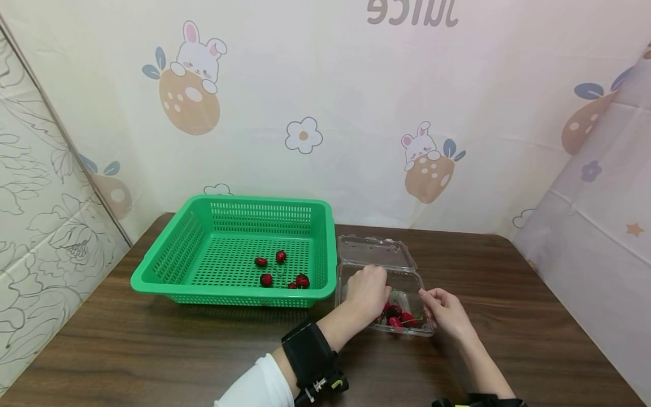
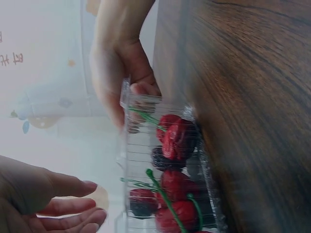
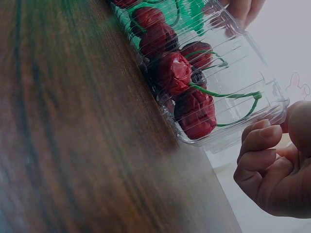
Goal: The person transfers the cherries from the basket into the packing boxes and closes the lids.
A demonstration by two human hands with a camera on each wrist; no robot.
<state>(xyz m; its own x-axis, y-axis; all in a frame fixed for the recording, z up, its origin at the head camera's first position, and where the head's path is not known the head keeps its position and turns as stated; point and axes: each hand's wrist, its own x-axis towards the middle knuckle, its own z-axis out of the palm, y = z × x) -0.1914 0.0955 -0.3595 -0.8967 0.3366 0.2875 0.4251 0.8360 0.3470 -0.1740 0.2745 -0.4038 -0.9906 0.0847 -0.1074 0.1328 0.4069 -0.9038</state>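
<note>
Left hand [image 1: 367,288] over the clear, hinged plastic box [image 1: 413,282], thumb and fingertips slightly parted, nothing visible between. Glossy, wrinkled red cherries [image 3: 174,73], green-stemmed, lie in the box, below and beside those fingers. Right hand [image 1: 447,311] pinches the rim. Judgement: light steadying pinch, thin walls may flex; grip fruit singly, stems may snag. Left knuckles up; right forearm slants inward.
</note>
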